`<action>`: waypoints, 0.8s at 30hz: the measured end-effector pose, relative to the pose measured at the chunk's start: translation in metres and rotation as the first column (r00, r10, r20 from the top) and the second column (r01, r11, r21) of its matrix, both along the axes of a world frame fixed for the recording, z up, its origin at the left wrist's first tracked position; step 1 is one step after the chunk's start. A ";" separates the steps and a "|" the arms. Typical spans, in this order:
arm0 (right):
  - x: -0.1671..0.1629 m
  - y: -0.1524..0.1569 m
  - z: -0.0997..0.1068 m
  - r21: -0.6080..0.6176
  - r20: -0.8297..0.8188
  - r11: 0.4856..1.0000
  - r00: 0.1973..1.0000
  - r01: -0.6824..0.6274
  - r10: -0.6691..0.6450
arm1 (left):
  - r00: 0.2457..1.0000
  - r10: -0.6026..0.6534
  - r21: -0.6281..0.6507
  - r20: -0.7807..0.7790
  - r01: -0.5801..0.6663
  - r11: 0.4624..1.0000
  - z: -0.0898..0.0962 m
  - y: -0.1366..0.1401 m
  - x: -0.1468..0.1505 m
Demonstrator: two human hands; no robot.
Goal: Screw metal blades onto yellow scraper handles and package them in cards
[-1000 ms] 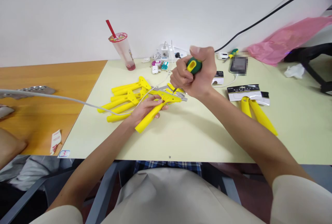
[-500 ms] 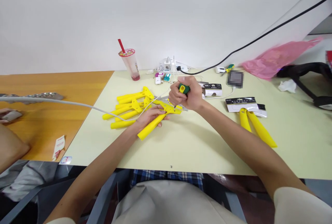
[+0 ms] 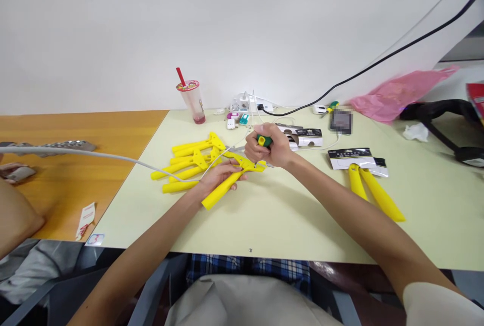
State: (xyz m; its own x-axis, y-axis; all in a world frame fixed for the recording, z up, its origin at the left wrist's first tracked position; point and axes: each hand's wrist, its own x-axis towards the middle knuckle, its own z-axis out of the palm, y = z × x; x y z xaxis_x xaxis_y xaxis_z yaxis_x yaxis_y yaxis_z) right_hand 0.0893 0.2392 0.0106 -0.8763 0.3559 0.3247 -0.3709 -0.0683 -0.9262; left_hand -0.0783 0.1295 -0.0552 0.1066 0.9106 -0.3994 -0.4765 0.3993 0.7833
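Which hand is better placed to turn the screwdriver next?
Probably the right hand: its fist is wrapped around the screwdriver, above the head of the yellow tool. The left hand is occupied, holding that yellow tool.

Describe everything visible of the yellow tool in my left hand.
The yellow tool looks like smooth plastic, with a tubular handle widening into a flat head. Your left hand holds it over the table, handle slanting toward you and left. Your right hand holds a green-handled tool above its head; contact is unclear.
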 end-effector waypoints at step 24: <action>0.000 0.000 -0.001 0.012 -0.027 1.000 1.000 0.017 -0.017 | 0.999 0.030 -0.014 0.024 -0.030 0.999 0.002 0.000 0.000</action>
State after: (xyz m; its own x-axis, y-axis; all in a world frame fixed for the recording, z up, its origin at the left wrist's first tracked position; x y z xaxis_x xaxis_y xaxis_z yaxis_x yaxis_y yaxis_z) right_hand 0.0898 0.2396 0.0091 -0.8611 0.3666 0.3521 -0.3964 -0.0505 -0.9167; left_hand -0.0784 0.1295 -0.0531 0.0889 0.9079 -0.4096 -0.5073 0.3951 0.7658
